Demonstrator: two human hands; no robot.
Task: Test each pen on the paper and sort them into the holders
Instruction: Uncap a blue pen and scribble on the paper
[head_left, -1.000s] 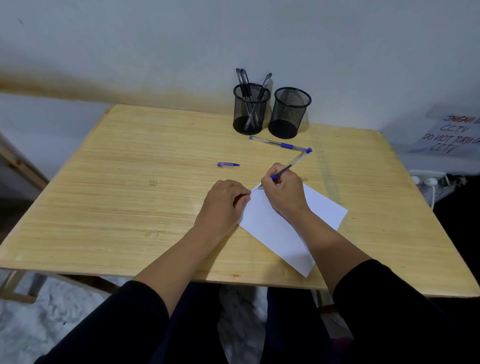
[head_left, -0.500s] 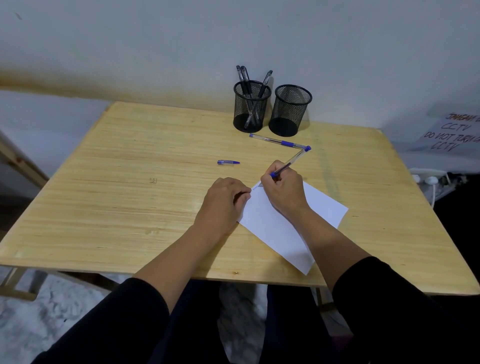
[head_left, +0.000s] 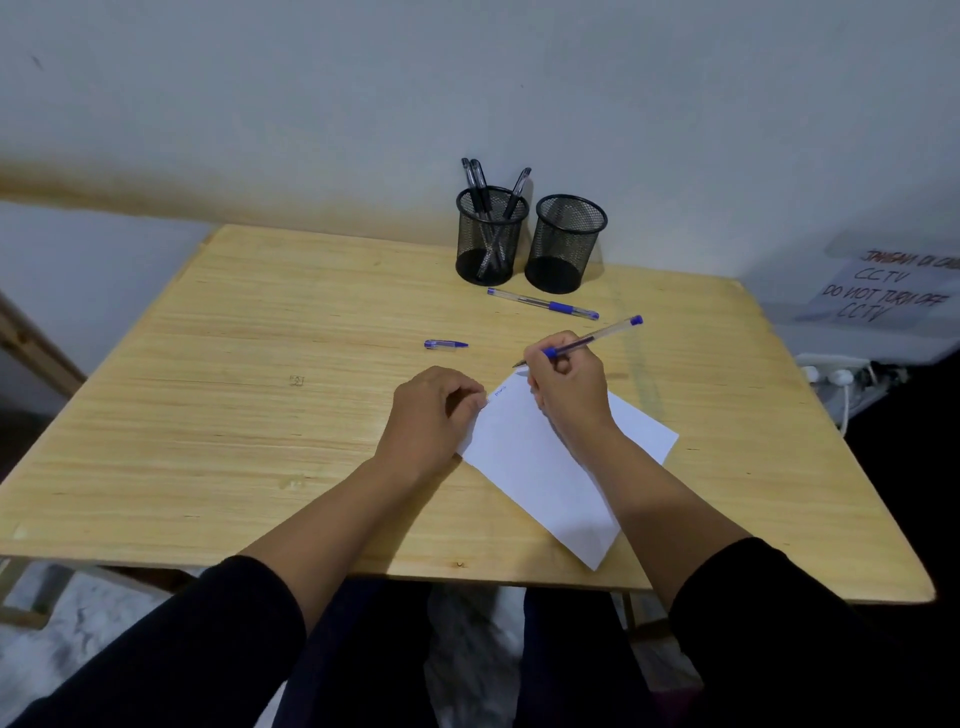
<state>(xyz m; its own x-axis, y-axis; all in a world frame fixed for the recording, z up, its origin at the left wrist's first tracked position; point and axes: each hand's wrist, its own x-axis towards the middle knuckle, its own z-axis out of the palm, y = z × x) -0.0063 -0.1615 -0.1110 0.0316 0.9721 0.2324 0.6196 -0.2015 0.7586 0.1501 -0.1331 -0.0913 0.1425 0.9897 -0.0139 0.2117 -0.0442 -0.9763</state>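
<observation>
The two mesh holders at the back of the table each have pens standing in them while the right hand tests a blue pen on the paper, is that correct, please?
Not quite. In the head view only the left mesh holder has pens in it; the right mesh holder looks empty. The rest holds: the right hand holds a blue pen at the paper.

The right hand (head_left: 566, 384) covers the middle of the white sheet of paper (head_left: 545, 467), and the tiny blue scribble (head_left: 500, 393) at the paper's far corner is too small to read. The blue-gripped clear pen (head_left: 592, 339) has its grip buried in that fist. Right of the paper, the handwritten CCTV notice (head_left: 883, 291) is blurred and cut off by the frame edge.
</observation>
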